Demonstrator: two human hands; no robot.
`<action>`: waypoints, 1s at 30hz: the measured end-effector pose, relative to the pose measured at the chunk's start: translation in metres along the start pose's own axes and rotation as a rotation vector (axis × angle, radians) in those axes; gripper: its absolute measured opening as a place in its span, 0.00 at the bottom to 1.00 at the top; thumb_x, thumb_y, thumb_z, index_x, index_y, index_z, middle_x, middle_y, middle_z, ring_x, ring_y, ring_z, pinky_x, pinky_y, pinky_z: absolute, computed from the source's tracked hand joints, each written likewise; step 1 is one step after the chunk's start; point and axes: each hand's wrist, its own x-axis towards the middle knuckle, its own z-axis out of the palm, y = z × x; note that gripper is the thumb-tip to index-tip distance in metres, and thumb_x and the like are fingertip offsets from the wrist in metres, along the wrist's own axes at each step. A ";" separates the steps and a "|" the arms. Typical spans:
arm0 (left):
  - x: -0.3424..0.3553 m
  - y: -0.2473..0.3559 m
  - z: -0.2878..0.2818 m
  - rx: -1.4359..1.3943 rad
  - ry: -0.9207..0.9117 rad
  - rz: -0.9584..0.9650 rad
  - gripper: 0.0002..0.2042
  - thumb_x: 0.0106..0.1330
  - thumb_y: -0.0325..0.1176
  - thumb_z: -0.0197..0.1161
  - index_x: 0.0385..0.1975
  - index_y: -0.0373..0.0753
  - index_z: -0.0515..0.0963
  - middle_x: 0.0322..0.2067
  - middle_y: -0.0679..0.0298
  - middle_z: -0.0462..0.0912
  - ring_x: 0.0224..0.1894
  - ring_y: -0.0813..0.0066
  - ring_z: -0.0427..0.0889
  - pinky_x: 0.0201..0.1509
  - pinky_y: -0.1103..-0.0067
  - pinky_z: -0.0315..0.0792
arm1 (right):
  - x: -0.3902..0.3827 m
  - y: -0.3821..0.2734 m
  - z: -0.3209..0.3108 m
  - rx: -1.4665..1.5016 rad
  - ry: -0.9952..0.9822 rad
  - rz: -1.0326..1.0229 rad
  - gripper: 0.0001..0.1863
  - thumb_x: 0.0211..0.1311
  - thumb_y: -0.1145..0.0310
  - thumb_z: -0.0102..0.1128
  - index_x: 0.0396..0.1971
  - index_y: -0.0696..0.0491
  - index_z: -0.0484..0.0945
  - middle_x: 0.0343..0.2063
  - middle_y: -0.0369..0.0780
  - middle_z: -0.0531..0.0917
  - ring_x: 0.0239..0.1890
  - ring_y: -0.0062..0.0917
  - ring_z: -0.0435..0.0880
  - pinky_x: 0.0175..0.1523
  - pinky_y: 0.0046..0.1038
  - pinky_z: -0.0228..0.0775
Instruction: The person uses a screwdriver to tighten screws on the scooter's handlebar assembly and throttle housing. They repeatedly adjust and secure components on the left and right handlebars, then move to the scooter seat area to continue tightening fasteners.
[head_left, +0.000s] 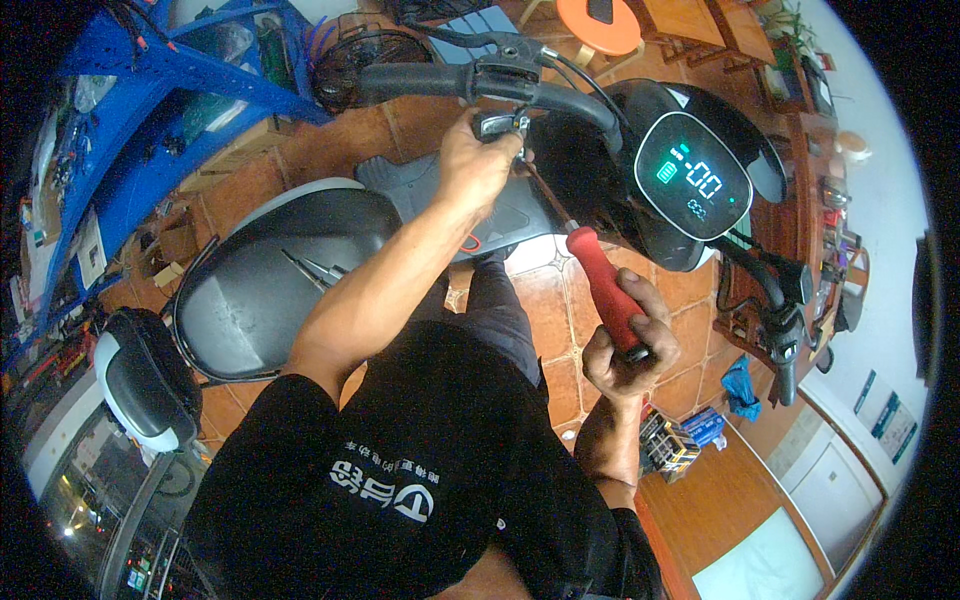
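My left hand (pixel 475 165) is closed around a small dark switch housing (pixel 495 124), just below the left handlebar grip (pixel 415 84) of an electric scooter. The red handle of a screwdriver (pixel 602 268) rests in my right hand (pixel 622 374), fingers and thumb wrapped about its butt end. Its thin shaft slants up and left to the housing. Whether the tip sits in a screw is hidden by my left fingers. Beyond the screwdriver, the scooter's round-cornered display (pixel 693 180) is lit green and white.
A slim metal tool (pixel 312 268) lies on the black scooter seat (pixel 240 300). Blue shelving (pixel 215 75) stands at the left, with a black fan (pixel 372 60) beside it. An orange stool (pixel 600 28) is at the far side. Small boxes (pixel 668 440) sit at the right near a wooden surface (pixel 700 500).
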 end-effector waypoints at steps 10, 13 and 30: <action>-0.002 0.005 0.001 -0.004 0.003 -0.019 0.08 0.62 0.22 0.60 0.40 0.36 0.73 0.34 0.61 0.80 0.29 0.72 0.82 0.28 0.76 0.77 | 0.027 0.001 -0.015 0.072 -0.121 -0.067 0.15 0.52 0.78 0.56 0.38 0.53 0.64 0.43 0.55 0.79 0.44 0.46 0.82 0.48 0.43 0.76; 0.000 0.004 0.000 -0.014 -0.011 0.008 0.09 0.61 0.21 0.60 0.40 0.35 0.74 0.34 0.61 0.80 0.29 0.71 0.82 0.28 0.76 0.77 | 0.025 0.004 -0.019 0.040 -0.119 0.022 0.15 0.60 0.72 0.55 0.43 0.53 0.59 0.47 0.58 0.75 0.51 0.44 0.78 0.55 0.43 0.70; -0.002 0.005 0.000 -0.007 0.027 -0.051 0.09 0.61 0.22 0.60 0.40 0.37 0.73 0.33 0.63 0.80 0.29 0.73 0.82 0.27 0.76 0.77 | 0.034 0.004 -0.005 0.039 0.140 0.184 0.23 0.64 0.65 0.57 0.51 0.56 0.57 0.47 0.57 0.75 0.48 0.39 0.80 0.48 0.34 0.78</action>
